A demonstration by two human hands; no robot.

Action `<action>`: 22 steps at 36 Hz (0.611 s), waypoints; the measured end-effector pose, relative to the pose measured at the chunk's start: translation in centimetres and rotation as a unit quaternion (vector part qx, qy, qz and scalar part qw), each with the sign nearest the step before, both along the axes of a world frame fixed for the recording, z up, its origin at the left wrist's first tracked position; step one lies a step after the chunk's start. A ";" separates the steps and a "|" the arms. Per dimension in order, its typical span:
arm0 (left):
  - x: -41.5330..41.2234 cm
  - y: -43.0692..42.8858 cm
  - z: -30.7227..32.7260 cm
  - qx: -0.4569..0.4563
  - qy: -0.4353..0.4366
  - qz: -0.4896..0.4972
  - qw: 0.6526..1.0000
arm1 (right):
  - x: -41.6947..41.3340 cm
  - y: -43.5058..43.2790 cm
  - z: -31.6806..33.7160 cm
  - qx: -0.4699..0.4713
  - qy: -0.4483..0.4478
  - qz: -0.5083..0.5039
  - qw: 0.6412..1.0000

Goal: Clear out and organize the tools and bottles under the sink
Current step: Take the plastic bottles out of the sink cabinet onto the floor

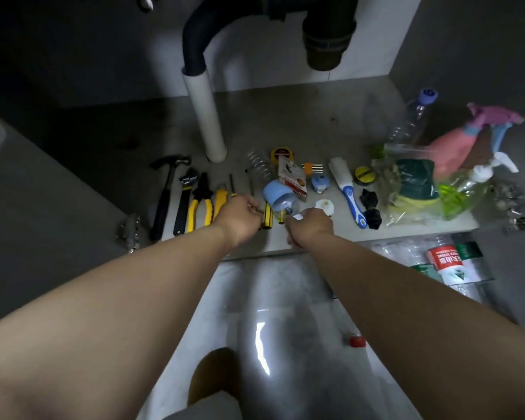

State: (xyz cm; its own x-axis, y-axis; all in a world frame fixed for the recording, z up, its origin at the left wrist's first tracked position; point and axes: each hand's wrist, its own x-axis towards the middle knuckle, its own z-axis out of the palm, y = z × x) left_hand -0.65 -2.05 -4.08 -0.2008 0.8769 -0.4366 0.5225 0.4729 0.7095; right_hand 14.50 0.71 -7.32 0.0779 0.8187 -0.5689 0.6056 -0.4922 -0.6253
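Observation:
On the cabinet floor [300,116] under the sink, tools lie in a row: hammer [164,201], black wrench [184,204], yellow pliers [200,201], yellow utility knife [220,201] and yellow-black screwdrivers [267,215]. My left hand [240,216] hovers over the screwdrivers, its fingers curled and pinching a thin screwdriver shaft. My right hand [311,225] grips a clear bottle with a blue cap [275,194], tilted up and to the left. Its body is mostly hidden by my hand.
A white drain pipe [206,116] stands behind the tools. To the right lie a tape measure [281,154], a blue-handled brush [347,189], bagged sponges [412,183], a pink spray bottle [455,150] and a green soap bottle [464,189]. Plastic bottles [446,262] and a red cap [357,341] lie on the tiled floor.

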 end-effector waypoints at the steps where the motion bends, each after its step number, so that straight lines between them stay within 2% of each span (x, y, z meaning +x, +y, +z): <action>1: -0.1 0.0 -0.1 -0.009 -0.009 0.009 1.000 | -0.2 -0.2 -0.1 -0.006 0.018 -0.017 1.000; 5: -0.2 0.3 -0.4 -0.025 -0.058 0.061 0.996 | -0.3 -1.4 0.1 -0.022 0.067 -0.041 0.997; 8: -0.1 0.4 0.3 -0.025 -0.102 0.101 0.989 | -0.1 -2.9 1.0 -0.041 0.141 -0.052 0.988; 12: 0.3 0.2 1.7 -0.002 -0.188 0.123 0.975 | 1.4 -4.6 2.8 -0.080 0.180 0.005 0.980; 15: 0.6 0.1 2.7 0.008 -0.214 0.121 0.969 | 3.3 -5.2 4.4 -0.115 0.189 0.053 0.974; 19: 1.5 -0.2 3.8 -0.024 -0.223 0.070 0.972 | 6.7 -4.7 7.1 -0.149 0.142 0.133 0.969; 22: 3.6 -1.7 4.1 -0.096 -0.191 -0.007 0.977 | 10.1 -4.4 9.0 -0.124 0.052 0.179 0.975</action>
